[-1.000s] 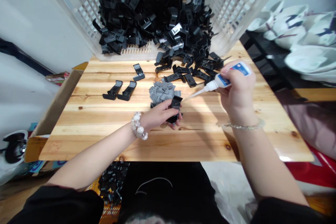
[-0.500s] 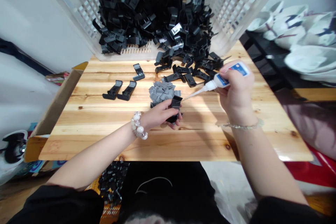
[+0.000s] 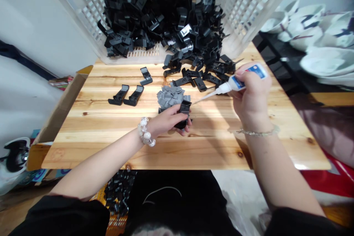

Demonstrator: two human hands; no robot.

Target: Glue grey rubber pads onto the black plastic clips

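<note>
Near the middle of the wooden table, my left hand (image 3: 173,118) is closed around a black plastic part (image 3: 184,110). My right hand (image 3: 251,90) grips a white glue bottle (image 3: 235,82) with a blue and red label. The bottle is tilted, and its long thin nozzle points down and left, its tip just right of the held part. Small grey pieces (image 3: 169,96) lie heaped right behind my left hand. Three black parts (image 3: 134,96) rest apart from the others at the left.
A white perforated crate (image 3: 96,49), tipped towards me, holds a big pile of black parts (image 3: 166,18) that spills onto the wooden table (image 3: 91,132). White bowls (image 3: 326,62) stand on a black shelf at right. An open carton (image 3: 62,107) is at left.
My right hand and the glue bottle have moved slightly to the right. My left hand keeps its grip on the black part, almost unmoved.
</note>
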